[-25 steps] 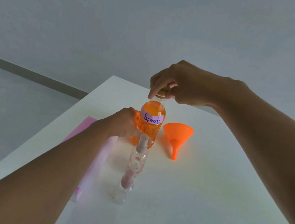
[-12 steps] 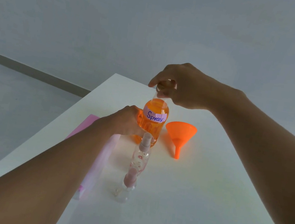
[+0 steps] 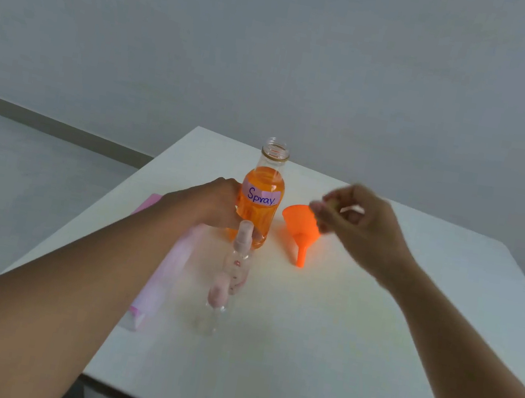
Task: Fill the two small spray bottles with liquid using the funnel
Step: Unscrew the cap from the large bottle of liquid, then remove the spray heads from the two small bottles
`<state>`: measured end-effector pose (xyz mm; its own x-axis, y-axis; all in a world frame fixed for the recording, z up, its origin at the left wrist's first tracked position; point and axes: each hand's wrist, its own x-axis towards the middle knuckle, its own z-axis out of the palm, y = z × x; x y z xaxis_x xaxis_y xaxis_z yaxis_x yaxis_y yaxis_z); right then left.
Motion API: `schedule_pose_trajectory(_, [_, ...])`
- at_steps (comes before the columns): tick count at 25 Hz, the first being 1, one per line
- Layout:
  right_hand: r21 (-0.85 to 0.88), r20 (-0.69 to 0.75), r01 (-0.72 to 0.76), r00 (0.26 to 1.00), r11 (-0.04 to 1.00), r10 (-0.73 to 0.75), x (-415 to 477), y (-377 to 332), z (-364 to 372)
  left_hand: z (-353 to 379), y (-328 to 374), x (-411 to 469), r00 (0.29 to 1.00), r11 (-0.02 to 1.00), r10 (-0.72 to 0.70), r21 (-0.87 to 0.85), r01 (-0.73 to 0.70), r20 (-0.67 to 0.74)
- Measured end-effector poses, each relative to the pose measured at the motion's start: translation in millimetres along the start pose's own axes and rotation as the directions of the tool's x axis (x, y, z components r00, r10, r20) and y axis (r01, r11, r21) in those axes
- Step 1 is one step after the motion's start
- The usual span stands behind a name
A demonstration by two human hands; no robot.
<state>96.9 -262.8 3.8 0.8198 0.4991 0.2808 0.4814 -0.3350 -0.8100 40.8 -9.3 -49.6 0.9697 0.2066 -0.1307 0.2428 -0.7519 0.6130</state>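
The left hand (image 3: 215,203) grips the uncapped orange bottle (image 3: 263,199), upright on the bench (image 3: 367,355), with the two small spray bottles (image 3: 238,261) standing just in front of it. The right hand (image 3: 357,225) hovers, blurred, over the funnel (image 3: 298,227) lying beside the bottle. Its fingers are curled, but I cannot tell whether they pinch anything.

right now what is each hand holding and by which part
Left hand grips the orange bottle round its body. Right hand is blurred: it may pinch something small, cannot tell.
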Motion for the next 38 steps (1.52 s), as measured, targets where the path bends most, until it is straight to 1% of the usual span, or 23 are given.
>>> schedule_pose_trajectory(2, [-0.152, 0.05, -0.047, 0.997, 0.987, 0.055, -27.8, 30.3, 9.6, 0.5, -3.0, -5.7, 1.0, 0.999, -0.027, 0.026, 0.027, 0.013])
schedule_pose_trajectory(3, [-0.179, 0.08, -0.053, 0.994, 0.982, 0.068, -39.8, 40.8, 16.0, 0.0, -5.2, -8.8, 0.999, 0.999, -0.028, 0.041, 0.027, 0.018])
schedule_pose_trajectory(5, [-0.121, 0.149, -0.063, 0.986, 0.991, 0.081, -57.7, 56.1, 30.7, -2.3, -8.8, -18.5, 0.999, 0.998, -0.038, 0.047, 0.038, 0.01])
schedule_pose_trajectory(6, [-0.11, 0.17, -0.062, 0.982, 0.992, 0.081, -63.3, 61.9, 37.0, -3.7, -9.5, -23.6, 0.998, 0.996, -0.052, 0.077, 0.055, -0.035])
schedule_pose_trajectory(8, [-0.156, 0.169, -0.037, 0.984, 0.987, 0.063, -67.4, 70.9, 48.4, -7.7, -9.1, -41.0, 0.986, 0.982, -0.053, 0.168, 0.08, -0.157])
schedule_pose_trajectory(9, [-0.181, 0.156, -0.028, 0.986, 0.983, 0.057, -67.2, 74.1, 52.7, -9.4, -9.5, -52.8, 0.983, 0.982, -0.049, 0.171, 0.08, -0.177])
schedule_pose_trajectory(11, [-0.221, 0.148, -0.034, 0.987, 0.975, 0.068, -66.6, 75.7, 57.9, -8.7, -10.1, -81.1, 0.993, 0.988, -0.038, 0.144, 0.054, -0.115])
schedule_pose_trajectory(14, [-0.276, 0.157, -0.001, 0.987, 0.961, 0.046, -66.3, 73.3, 56.5, -5.5, -4.9, -105.8, 1.0, 0.985, -0.017, 0.172, 0.02, -0.018])
schedule_pose_trajectory(19, [-0.272, 0.094, 0.151, 0.987, 0.95, -0.13, -87.3, 70.9, 44.3, 7.0, 1.2, -99.1, 0.998, 0.991, 0.002, 0.13, -0.011, 0.068])
schedule_pose_trajectory(21, [-0.26, 0.083, 0.146, 0.988, 0.955, -0.128, -96.6, 73.6, 37.8, 11.3, 3.0, -95.4, 0.997, 0.997, 0.029, 0.066, -0.033, 0.067])
schedule_pose_trajectory(23, [-0.25, 0.053, 0.104, 0.994, 0.963, -0.094, -102.4, 73.5, 31.6, 9.4, 9.8, -95.1, 0.999, 0.998, 0.053, 0.024, -0.053, 0.003])
schedule_pose_trajectory(25, [-0.197, -0.016, 0.066, 0.997, 0.978, -0.07, -104.6, 68.9, 24.1, 2.5, 21.5, -94.4, 0.991, 0.988, 0.129, -0.076, -0.132, -0.043])
schedule_pose_trajectory(27, [-0.091, -0.104, 0.046, 0.993, 0.995, -0.056, -105.3, 57.5, 16.9, -5.7, 36.4, -92.2, 0.975, 0.957, 0.214, -0.187, -0.222, -0.061])
schedule_pose_trajectory(28, [0.004, -0.148, 0.045, 0.988, 0.999, -0.044, -105.0, 49.8, 11.9, -8.4, 46.5, -90.9, 0.969, 0.946, 0.239, -0.211, -0.247, -0.063])
schedule_pose_trajectory(29, [0.14, -0.184, 0.051, 0.983, 0.989, -0.024, -103.5, 40.0, 6.1, -9.2, 56.1, -89.2, 0.964, 0.941, 0.257, -0.209, -0.265, -0.064])
schedule_pose_trajectory(31, [0.429, -0.228, 0.068, 0.973, 0.901, 0.036, -100.0, 18.3, -9.6, -3.7, 75.8, -84.8, 0.955, 0.946, 0.292, -0.132, -0.297, -0.058])
schedule_pose_trajectory(32, [0.512, -0.241, 0.071, 0.968, 0.856, 0.064, -98.6, 9.8, -19.1, 1.5, 86.6, -82.7, 0.951, 0.946, 0.306, -0.095, -0.309, -0.049])
schedule_pose_trajectory(33, [0.543, -0.246, 0.056, 0.965, 0.838, 0.095, -97.4, 4.5, -28.6, 7.2, 98.2, -81.5, 0.947, 0.944, 0.319, -0.078, -0.321, -0.037])
schedule_pose_trajectory(36, [0.551, -0.23, -0.042, 0.952, 0.834, 0.2, -100.5, 4.7, -52.8, 30.0, 130.9, -79.4, 0.931, 0.928, 0.364, -0.086, -0.363, -0.005])
schedule_pose_trajectory(38, [0.597, -0.195, -0.071, 0.954, 0.799, 0.229, -107.8, 15.5, -62.5, 51.7, 143.0, -80.8, 0.927, 0.923, 0.375, -0.098, -0.373, 0.003])
